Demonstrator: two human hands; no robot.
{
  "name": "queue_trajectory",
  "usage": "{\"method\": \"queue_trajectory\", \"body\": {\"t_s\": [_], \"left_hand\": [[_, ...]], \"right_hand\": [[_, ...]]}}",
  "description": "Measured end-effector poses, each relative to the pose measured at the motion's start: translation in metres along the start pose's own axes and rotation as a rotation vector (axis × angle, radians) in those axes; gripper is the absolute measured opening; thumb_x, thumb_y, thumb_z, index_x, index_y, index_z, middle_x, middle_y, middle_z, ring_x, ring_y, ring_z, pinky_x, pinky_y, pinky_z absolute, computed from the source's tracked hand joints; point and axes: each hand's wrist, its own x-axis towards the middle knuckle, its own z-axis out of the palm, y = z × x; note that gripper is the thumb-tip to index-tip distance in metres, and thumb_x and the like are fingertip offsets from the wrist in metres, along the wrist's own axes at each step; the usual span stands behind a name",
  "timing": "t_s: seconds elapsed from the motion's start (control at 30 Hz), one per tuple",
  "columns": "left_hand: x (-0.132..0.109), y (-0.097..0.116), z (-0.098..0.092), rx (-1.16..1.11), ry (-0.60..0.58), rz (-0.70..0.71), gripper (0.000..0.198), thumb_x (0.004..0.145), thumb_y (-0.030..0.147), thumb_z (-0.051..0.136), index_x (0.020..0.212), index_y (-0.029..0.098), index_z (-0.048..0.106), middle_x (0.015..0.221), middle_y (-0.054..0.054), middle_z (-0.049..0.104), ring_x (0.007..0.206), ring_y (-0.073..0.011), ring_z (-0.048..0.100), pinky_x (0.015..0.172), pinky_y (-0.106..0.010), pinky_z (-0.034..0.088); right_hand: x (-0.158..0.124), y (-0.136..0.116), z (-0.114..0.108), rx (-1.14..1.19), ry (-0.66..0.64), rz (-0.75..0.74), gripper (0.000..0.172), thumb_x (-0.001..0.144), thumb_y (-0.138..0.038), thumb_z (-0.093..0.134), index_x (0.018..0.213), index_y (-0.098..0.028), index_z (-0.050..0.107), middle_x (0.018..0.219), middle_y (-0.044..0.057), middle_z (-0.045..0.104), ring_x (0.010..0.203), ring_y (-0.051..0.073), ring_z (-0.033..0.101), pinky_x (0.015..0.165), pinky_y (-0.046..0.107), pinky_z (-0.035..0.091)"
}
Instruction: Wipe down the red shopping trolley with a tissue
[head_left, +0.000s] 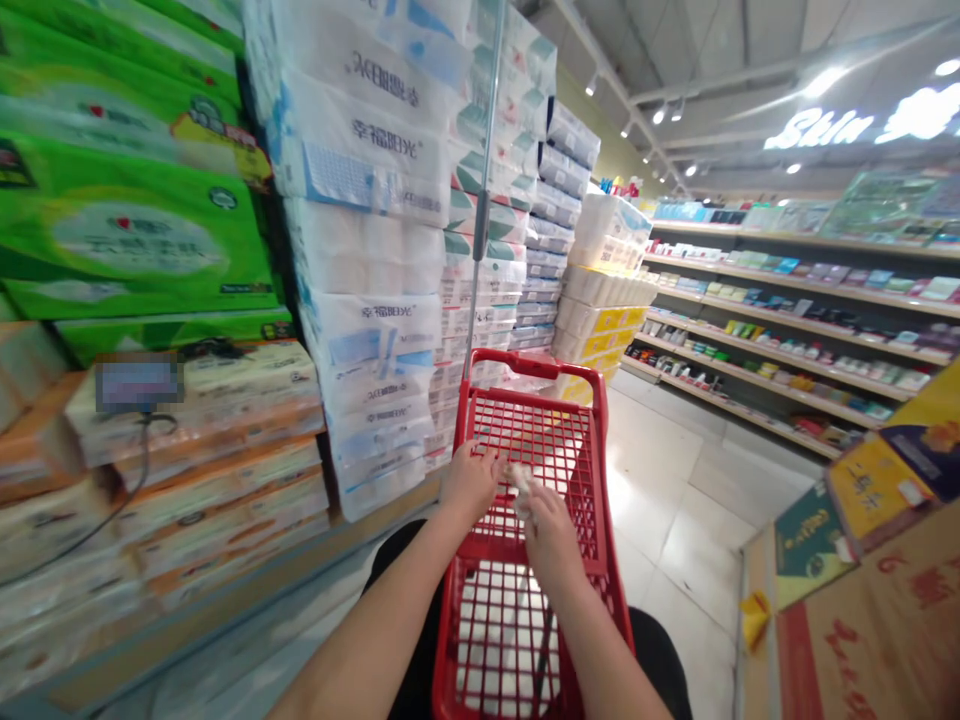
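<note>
A red plastic shopping basket cart [465, 560] with grid walls stands between my knees, its handle at the far end. Over its left side is my left hand [472, 482], fingers curled inward near a crumpled whitish tissue [517, 476]; what it grips, if anything, is hard to make out. My right hand [550, 520] is closed on the crumpled tissue above the middle of the cart. Both hands are close together, and the grid lies beneath them.
Stacked white tissue packs [382, 250] rise ahead on the left, with green packs [142, 220] beside them. Product shelves [787, 310] line the right background. Cardboard boxes [877, 620] stand at the lower right, beside the tiled floor [675, 500].
</note>
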Motion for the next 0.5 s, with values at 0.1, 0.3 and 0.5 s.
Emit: {"method": "queue_trajectory", "body": {"t_s": [0.1,0.3,0.5], "left_hand": [[0.001,0.0,-0.001,0.003,-0.024,-0.001,0.041,0.099,0.04,0.032,0.101,0.021,0.069,0.096,-0.006,0.071,0.12,-0.024,0.048,0.106,-0.041,0.035],[0.0,0.001,-0.001,-0.058,0.021,-0.033,0.042,0.098,0.041,0.034,0.102,0.019,0.07,0.104,-0.009,0.07,0.122,-0.0263,0.046,0.106,-0.043,0.035],[0.0,0.001,-0.002,-0.039,0.014,-0.039,0.04,0.098,0.043,0.034,0.097,0.023,0.069,0.093,-0.006,0.071,0.12,-0.026,0.048,0.105,-0.044,0.038]], "right_hand": [[-0.002,0.0,0.0,-0.013,-0.066,-0.03,0.03,0.082,-0.003,0.046,0.09,-0.022,0.068,0.115,0.006,0.066,0.111,0.021,0.055,0.095,0.037,0.047],[0.005,0.0,-0.013,-0.209,0.008,0.179,0.02,0.083,-0.015,0.054,0.091,-0.026,0.068,0.12,0.004,0.065,0.11,0.027,0.055,0.095,0.052,0.042],[-0.005,-0.042,-0.075,0.046,0.185,0.088,0.033,0.093,-0.027,0.044,0.122,-0.032,0.061,0.135,0.009,0.053,0.124,0.028,0.05,0.097,0.054,0.045]]}}
